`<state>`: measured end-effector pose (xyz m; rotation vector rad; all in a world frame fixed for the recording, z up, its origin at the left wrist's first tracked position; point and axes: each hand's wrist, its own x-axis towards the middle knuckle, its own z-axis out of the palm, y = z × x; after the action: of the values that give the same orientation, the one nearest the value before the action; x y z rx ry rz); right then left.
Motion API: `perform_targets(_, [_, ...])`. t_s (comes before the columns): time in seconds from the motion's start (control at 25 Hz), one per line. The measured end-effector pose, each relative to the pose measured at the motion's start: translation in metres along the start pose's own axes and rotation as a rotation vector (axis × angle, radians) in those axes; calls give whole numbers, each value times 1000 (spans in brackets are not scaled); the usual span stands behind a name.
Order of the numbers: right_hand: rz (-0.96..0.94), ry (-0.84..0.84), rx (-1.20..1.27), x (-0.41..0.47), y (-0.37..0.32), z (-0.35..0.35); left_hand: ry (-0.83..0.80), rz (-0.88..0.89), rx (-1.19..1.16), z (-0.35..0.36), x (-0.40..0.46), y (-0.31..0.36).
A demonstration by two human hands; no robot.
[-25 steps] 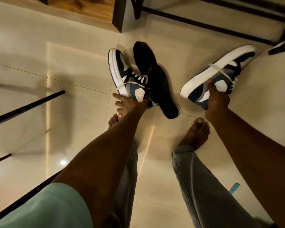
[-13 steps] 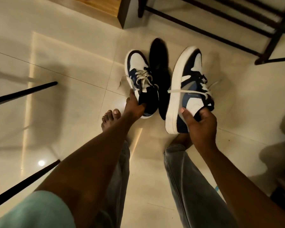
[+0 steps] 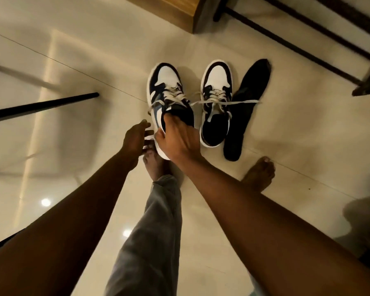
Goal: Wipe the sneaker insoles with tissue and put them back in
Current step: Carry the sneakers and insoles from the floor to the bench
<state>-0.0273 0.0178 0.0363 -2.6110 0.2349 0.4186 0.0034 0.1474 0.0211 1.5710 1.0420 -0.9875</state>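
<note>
Right hand (image 3: 175, 139) grips unlabelled sneaker (image 3: 167, 92); left hand (image 3: 135, 138) beside it

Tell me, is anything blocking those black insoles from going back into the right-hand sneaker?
A loose lace trails from the sneaker across the insoles lying beside it. The sneaker's opening looks clear, and neither hand is near.

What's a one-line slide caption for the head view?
Right hand grips the left sneaker's collar; the other sneaker and black insoles lie beside it.
</note>
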Motion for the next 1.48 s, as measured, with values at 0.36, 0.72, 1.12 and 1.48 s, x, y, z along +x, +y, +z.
perform_targets(0.36, [181,-155,305,5,62,17,-113,142,370,27,11,20])
perform_targets(0.72, [1046,-104,560,10,235,-24,19,213,783,111,9,16])
perform_targets(1.12, [1110,-116,962,49,242,0,203,249,976,156,26,-15])
perform_targets(1.48, [924,-164,703,15,251,-30,308,369,1064,147,5,-9])
